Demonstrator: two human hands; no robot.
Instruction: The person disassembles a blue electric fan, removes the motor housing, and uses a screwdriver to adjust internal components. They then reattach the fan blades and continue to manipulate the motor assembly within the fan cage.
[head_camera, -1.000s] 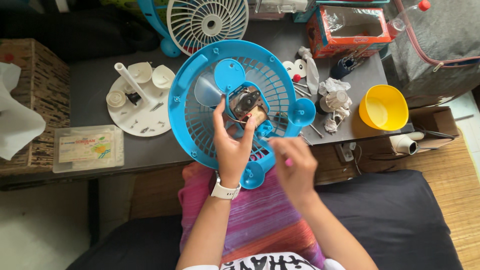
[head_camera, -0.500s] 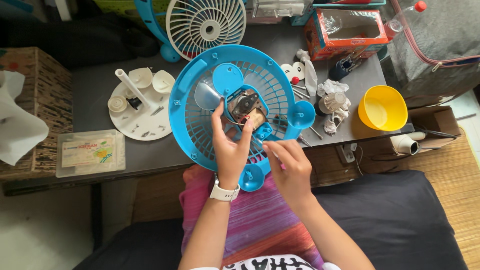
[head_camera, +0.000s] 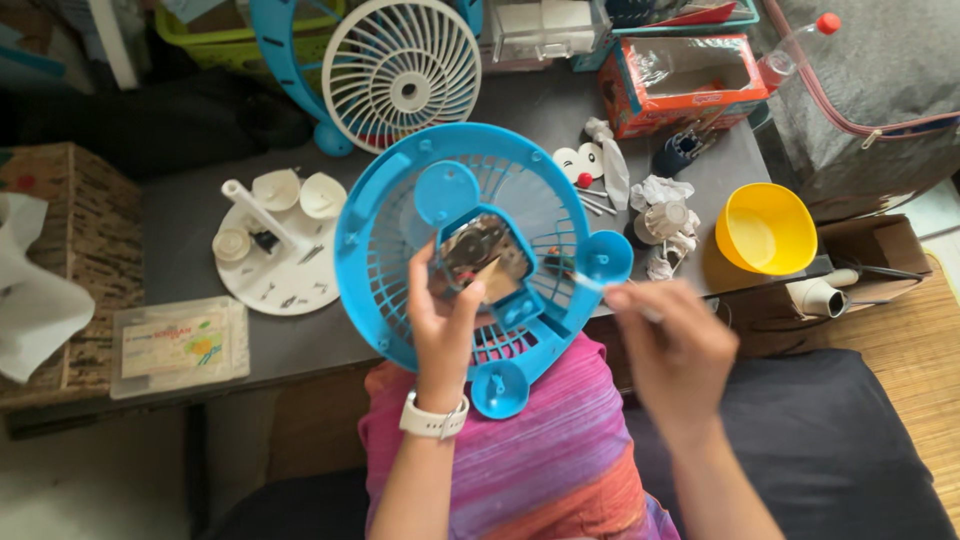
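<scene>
1. I see a round blue fan cover (head_camera: 400, 235) held up over the near edge of the dark table (head_camera: 180, 215) and above the lap. It has no long axis; its grille faces up toward my camera, tilted a little.
2. At its middle sits a motor (head_camera: 480, 255), metal and boxy, inside a blue frame.
3. The left hand (head_camera: 445, 320) grips the cover from below, thumb and fingers closed around the motor housing, wrist straight, a white watch (head_camera: 433, 418) on it.
4. The right hand (head_camera: 675, 345) is just right of the cover, fingers pinched on a thin tool (head_camera: 590, 282) whose tip reaches the rim; it is blurred, so I cannot tell what kind.
5. Behind the cover stands a white fan grille (head_camera: 402, 72). To the left lies a white round plate (head_camera: 270, 270) with small parts.
6. To the right are a yellow bowl (head_camera: 765, 228) and crumpled paper (head_camera: 665, 215).
</scene>
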